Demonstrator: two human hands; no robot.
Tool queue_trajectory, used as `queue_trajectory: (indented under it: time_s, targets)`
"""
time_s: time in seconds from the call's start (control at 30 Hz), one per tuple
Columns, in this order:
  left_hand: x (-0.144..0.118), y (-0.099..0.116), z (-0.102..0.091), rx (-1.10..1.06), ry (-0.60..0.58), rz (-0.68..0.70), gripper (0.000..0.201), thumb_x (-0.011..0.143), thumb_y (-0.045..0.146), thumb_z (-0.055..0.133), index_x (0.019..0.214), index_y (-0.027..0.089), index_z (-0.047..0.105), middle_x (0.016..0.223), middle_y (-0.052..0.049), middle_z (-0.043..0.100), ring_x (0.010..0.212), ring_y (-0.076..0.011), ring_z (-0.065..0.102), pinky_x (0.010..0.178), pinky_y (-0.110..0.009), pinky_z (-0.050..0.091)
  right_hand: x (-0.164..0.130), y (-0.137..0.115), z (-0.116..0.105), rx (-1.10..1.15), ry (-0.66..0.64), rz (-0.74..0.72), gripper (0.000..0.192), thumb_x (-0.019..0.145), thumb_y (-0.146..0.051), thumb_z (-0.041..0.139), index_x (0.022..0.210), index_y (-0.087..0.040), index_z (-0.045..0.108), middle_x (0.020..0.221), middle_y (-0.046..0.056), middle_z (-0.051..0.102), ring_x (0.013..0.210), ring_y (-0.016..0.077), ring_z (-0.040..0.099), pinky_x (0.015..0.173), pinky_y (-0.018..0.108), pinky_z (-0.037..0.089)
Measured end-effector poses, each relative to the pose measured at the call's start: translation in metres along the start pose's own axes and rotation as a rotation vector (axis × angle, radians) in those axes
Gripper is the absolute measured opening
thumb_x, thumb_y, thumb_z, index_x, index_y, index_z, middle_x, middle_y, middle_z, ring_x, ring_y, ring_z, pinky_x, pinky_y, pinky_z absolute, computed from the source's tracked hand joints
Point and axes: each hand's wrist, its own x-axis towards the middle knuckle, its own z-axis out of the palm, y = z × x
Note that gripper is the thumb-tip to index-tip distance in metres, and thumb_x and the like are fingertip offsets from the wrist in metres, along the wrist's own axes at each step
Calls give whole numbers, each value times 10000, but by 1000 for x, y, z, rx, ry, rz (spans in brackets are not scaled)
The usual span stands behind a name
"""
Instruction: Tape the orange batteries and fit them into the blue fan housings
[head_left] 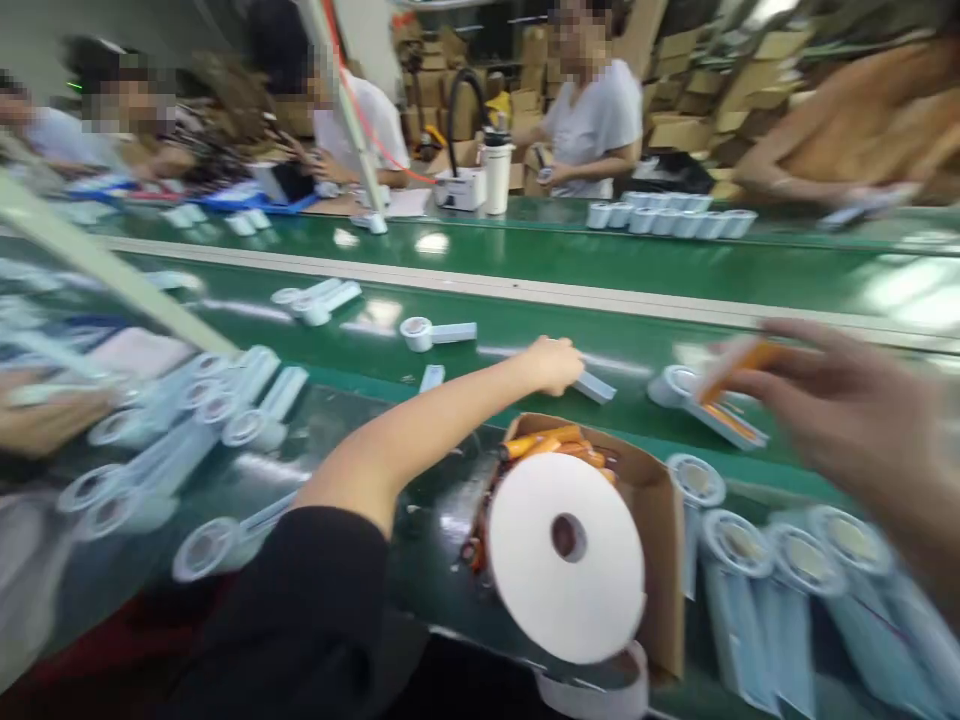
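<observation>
Reaching over the box rim [660, 470], left hand [553, 364] seemingly grips a white piece [596, 387].

**No legible writing in view**

Nothing can be read anywhere. The cardboard box [660, 520] near the middle shows plain brown walls, the white roll [566, 560] in front of it has a blank face, and the stacked cartons [697, 90] at the far right are too blurred to show any print.
</observation>
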Motion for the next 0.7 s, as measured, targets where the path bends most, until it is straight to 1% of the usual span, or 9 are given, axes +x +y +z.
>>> queue_trajectory:
  time_s: [0.07,0.1,0.13,0.2,0.3,0.37,0.5,0.6,0.7]
  targets:
    - [11,-5,1,-1,-36,9,305,1037,380,750,1245,158,738,1323,-96,732,1234,-291,710,1072,-509,619,9,1,4,-69,-109,89,570,733,-276,960,1274,-339,794,924,42,847,798,203,768,797,377,635]
    - [17,-9,1,-3,-51,16,299,1034,385,756,1237,168,738,1305,-104,741,1210,-272,719,1066,-508,621,15,6,11,-73,-162,134,617,703,-246,933,1296,-319,781,890,27,846,797,217,779,813,393,647]
    - [23,-13,0,-7,-57,29,292,1036,392,752,1224,169,743,1292,-101,747,1202,-268,722,1072,-510,615,21,12,19,-57,-212,166,597,729,-244,879,1312,-287,756,920,23,849,839,230,792,857,419,661]
    - [31,-18,-2,-16,-58,50,258,1044,395,740,1187,180,754,1269,-100,760,1205,-257,721,1100,-519,596,31,27,35,-102,-263,184,434,750,-261,824,1174,-251,733,901,7,834,875,234,804,892,414,659]
    - [33,-20,-2,-42,-37,56,269,1056,415,714,1186,183,757,1274,-99,761,1231,-264,711,1125,-524,573,38,42,50,-256,-311,176,313,797,-276,790,1073,-264,643,868,-22,817,884,234,805,874,381,634]
    - [33,-18,0,-64,-20,42,306,1061,441,702,1223,185,746,1289,-102,753,1217,-263,712,1109,-519,579,37,46,55,-413,-362,140,289,851,-272,766,1101,-273,620,897,-18,827,897,231,804,886,366,612]
    - [37,-15,5,-108,14,-2,344,1069,466,688,1263,184,726,1270,-100,748,1169,-256,722,1066,-507,601,36,53,56,-744,-500,57,279,969,-267,687,1244,-272,639,999,26,842,966,241,805,873,330,576]
    - [41,-12,8,-136,55,-42,383,1071,463,686,1330,181,700,1304,-107,734,1176,-262,721,1059,-515,611,38,59,57,-836,-573,30,327,993,-243,673,1319,-261,673,1032,54,845,990,272,796,857,334,555]
    - [44,-8,11,-156,93,-87,414,1066,463,694,1372,184,678,1336,-113,717,1185,-268,716,1046,-514,620,39,62,59,-893,-675,-10,418,986,-214,701,1399,-276,700,1084,56,853,1010,286,790,891,343,546]
